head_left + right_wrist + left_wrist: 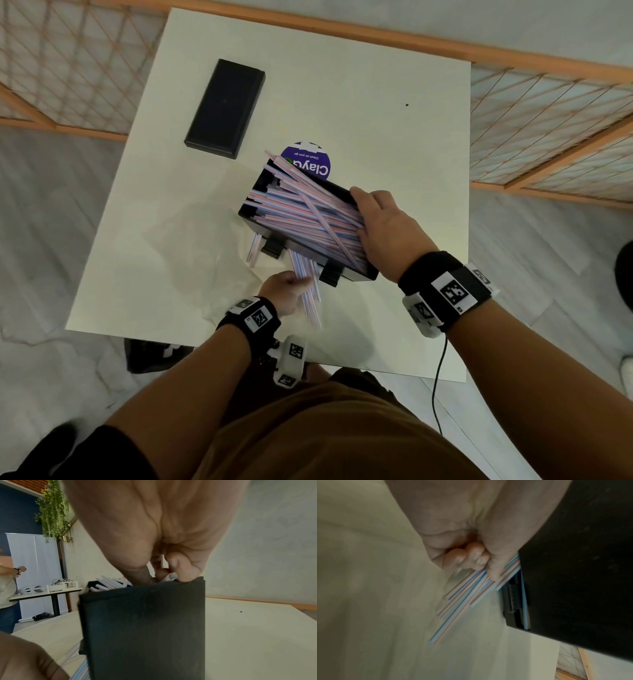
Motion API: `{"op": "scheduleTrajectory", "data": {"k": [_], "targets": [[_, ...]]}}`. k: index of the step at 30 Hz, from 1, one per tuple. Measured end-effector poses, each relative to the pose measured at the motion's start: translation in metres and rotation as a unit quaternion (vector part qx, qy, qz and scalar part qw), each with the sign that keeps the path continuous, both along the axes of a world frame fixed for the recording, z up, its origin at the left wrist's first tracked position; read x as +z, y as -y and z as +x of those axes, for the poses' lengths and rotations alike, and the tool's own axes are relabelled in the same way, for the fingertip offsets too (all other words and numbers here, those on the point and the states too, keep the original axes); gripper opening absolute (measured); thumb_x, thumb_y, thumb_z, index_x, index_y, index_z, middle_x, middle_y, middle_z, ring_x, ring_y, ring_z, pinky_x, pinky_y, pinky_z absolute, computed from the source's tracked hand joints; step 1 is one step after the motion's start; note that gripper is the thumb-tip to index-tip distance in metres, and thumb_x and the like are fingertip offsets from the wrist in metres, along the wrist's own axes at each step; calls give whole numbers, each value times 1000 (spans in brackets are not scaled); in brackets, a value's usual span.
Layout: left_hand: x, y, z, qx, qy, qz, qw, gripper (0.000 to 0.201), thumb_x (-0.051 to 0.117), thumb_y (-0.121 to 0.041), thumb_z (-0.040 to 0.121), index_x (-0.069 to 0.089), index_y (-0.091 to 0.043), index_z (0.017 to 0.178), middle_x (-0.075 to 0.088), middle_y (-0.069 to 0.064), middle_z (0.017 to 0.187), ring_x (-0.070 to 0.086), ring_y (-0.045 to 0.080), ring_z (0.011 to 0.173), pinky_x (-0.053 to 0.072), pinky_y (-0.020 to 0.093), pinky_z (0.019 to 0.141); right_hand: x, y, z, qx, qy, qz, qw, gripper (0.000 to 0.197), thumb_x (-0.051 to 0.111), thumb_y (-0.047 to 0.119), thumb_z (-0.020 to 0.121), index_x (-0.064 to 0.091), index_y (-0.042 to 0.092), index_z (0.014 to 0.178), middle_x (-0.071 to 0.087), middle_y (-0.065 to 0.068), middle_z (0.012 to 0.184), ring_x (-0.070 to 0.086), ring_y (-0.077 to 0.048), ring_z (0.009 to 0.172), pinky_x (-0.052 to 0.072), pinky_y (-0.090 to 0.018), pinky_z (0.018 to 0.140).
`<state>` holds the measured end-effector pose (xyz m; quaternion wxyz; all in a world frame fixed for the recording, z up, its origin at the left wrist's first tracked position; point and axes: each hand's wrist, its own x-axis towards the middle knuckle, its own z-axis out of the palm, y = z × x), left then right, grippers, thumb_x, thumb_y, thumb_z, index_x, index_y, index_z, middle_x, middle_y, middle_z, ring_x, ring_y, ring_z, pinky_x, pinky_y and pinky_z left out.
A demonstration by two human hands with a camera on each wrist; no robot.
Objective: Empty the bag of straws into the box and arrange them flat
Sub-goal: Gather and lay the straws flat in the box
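From the head view, most of the straws [305, 216] are already in the black box [346, 274], but they're a crisscrossed heap, with several poking up over the far end. So I'd call the emptying mostly done and the flattening barely started. The right hand [383, 226] sits on the box's right end, fingers over the rim and onto the straw ends. The left hand [286, 291] is just in front of the box with its fingers curled round a small bunch of stray straws [308, 291]. A couple more lie on the white table [376, 113] by the box's near left corner. The clear bag [205, 260] looks flat and empty on the table left of the box. The black lid [226, 108] is parked well apart at the far left.

Left wrist view: fingers [462, 557] and thumb clamp that bunch of stray straws [462, 601] right against the box wall [573, 561]. It's blurry, but the grip is clear.

Right wrist view: thumb and fingers [183, 569] are bent over the box's top edge [142, 615], touching straw ends inside. Whether they're pinching straws or just holding the rim, I can't tell.

Left to do, I reckon: drop in the strays, then level everything.
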<state>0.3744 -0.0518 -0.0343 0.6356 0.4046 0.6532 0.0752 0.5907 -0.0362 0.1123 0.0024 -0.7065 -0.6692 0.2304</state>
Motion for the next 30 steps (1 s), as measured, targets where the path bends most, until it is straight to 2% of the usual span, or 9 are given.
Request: {"op": "scheduleTrajectory", "data": {"k": [7, 11, 16, 19, 23, 24, 25, 26, 30], "targets": [[16, -15, 12, 81, 92, -125, 985, 22, 79, -32, 88, 64, -17, 93, 31, -5, 59, 22, 11, 46, 20, 22, 45, 0, 0, -1, 1, 0, -3, 1000, 67, 52, 10, 95, 23, 18, 155, 40, -13, 139, 63, -41, 91, 56, -48, 81], [10, -19, 16, 72, 46, -108, 990, 57, 88, -49, 71, 74, -9, 109, 28, -7, 50, 24, 14, 41, 22, 24, 49, 2, -1, -2, 7, 3, -2, 1000, 65, 52, 12, 95, 24, 18, 154, 41, -13, 137, 63, -41, 89, 56, -48, 79], [14, -22, 15, 16, -5, -64, 998, 39, 84, -42, 83, 70, -5, 83, 40, -2, 47, 30, 16, 38, 27, 23, 48, 10, 3, -6, -18, -35, 16, 999, 68, 49, 55, 98, 27, 21, 153, 44, -11, 137, 63, -37, 99, 54, -43, 86], [12, -18, 10, -20, -46, -31, 998, 40, 81, -33, 87, 54, -11, 69, 47, 9, 62, 35, 18, 44, 31, 24, 50, 14, 3, -10, -24, -46, -3, 999, 95, 54, 83, 77, 25, 27, 148, 44, -6, 129, 61, -29, 97, 54, -39, 85], [15, -11, 7, -59, -75, -17, 995, 26, 76, -37, 90, 64, -16, 79, 62, 7, 74, 53, 15, 58, 48, 30, 68, 11, -2, -9, -11, -32, -21, 999, 111, 65, 86, 65, 23, 25, 148, 43, -5, 129, 61, -29, 99, 55, -39, 82], [16, -9, 6, -78, -81, -21, 993, 26, 76, -38, 89, 67, -15, 83, 54, -2, 73, 55, 15, 58, 46, 27, 64, 10, -2, -9, -10, -29, -20, 999, 110, 63, 87, 67, 23, 24, 148, 43, -5, 129, 61, -29, 99, 54, -39, 81], [19, -8, 4, -108, -90, -26, 990, 28, 76, -39, 90, 70, -11, 90, 66, 16, 74, 57, 14, 58, 43, 25, 57, 8, -2, -9, -9, -23, -15, 1000, 106, 58, 87, 70, 24, 24, 148, 44, -6, 130, 61, -29, 98, 54, -38, 80], [20, -5, 3, -138, -99, -35, 985, 36, 75, -40, 90, 71, -5, 99, 67, 15, 100, 58, 14, 59, 39, 24, 52, 7, -2, -9, -8, -14, -5, 1000, 100, 52, 87, 77, 24, 23, 149, 45, -7, 130, 62, -31, 98, 53, -38, 80], [21, 9, -9, -214, -134, -39, 967, 34, 72, -42, 91, 69, -8, 92, 58, 4, 72, 51, 16, 59, 40, 25, 53, 0, -3, -10, -10, 20, 4, 1000, 82, 34, 76, 94, 26, 19, 152, 45, -13, 135, 62, -37, 103, 53, -42, 84]]}}
